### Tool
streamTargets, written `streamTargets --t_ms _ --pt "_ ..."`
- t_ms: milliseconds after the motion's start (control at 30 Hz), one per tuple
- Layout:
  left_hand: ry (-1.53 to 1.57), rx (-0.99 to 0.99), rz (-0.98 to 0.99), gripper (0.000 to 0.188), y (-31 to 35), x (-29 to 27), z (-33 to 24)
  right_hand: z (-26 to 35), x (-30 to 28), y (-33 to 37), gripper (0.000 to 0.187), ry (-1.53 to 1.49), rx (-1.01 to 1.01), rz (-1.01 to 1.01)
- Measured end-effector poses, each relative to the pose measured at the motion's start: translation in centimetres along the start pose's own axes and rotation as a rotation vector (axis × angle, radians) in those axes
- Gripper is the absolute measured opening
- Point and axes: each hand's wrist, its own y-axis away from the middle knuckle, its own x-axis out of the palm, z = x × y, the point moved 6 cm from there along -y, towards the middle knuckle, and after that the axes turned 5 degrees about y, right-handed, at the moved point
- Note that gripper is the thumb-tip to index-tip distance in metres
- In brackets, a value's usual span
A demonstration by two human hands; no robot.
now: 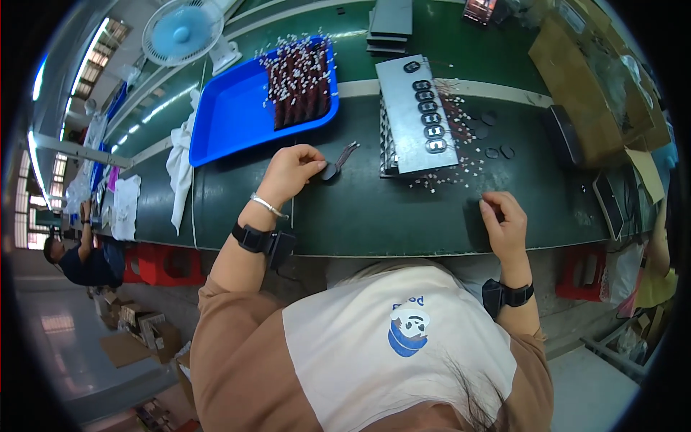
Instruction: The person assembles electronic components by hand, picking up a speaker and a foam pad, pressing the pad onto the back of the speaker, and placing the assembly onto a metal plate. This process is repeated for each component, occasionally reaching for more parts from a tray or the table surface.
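My left hand [291,171] is closed in a pinch at the edge of a small black round part [330,172] just above the green table. Twisted thin wires [348,153] with white-tipped ends run up and right from that part. Over the table's front right, my right hand [506,223] has its fingers curled and thumb near the index finger; anything between them is too small or hidden. Between the hands and farther back lies a stack of grey trays [403,108]. Its top tray carries a column of black oval parts [430,117], with wires hanging over the right edge.
A blue tray [230,115] at the back left holds bundled dark wires [299,86] with white connectors. Loose black discs [482,132] lie right of the grey stack. At the far right stands a cardboard box [597,79]; a fan [181,33] stands back left. Another person [90,252] sits far left.
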Motion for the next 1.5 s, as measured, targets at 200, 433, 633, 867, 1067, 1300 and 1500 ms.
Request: streamTargets --t_ms 200,433,633,867,1067,1300,1500 --pt "0.033 0.420 -0.069 0.018 -3.4 0.5 -8.1 -0.4 -0.3 0.0 0.007 -0.042 0.021 0.008" --pt "-0.279 0.843 -0.105 0.034 -13.7 5.4 -15.9 -0.8 -1.0 0.0 0.007 -0.123 0.055 -0.015" --pt "-0.209 0.576 0.035 0.032 -16.4 5.7 -14.7 -0.8 -1.0 -0.1 0.006 -0.162 0.052 -0.026" --pt "0.380 0.608 -0.064 0.014 -11.8 2.5 -15.6 -0.8 -1.3 0.6 0.007 -0.163 0.031 -0.009" --pt "0.418 0.243 0.642 0.014 5.5 9.5 -14.7 -1.3 -2.3 1.9 0.019 -0.501 -0.034 -0.160" --pt "0.818 -0.213 0.746 0.019 7.0 17.8 -6.4 6.7 -0.5 2.2 0.031 -0.035 -0.487 0.123" --pt "0.816 -0.233 0.764 0.021 7.9 18.3 -5.7 5.0 1.6 3.9 0.028 -0.031 -0.388 0.172"
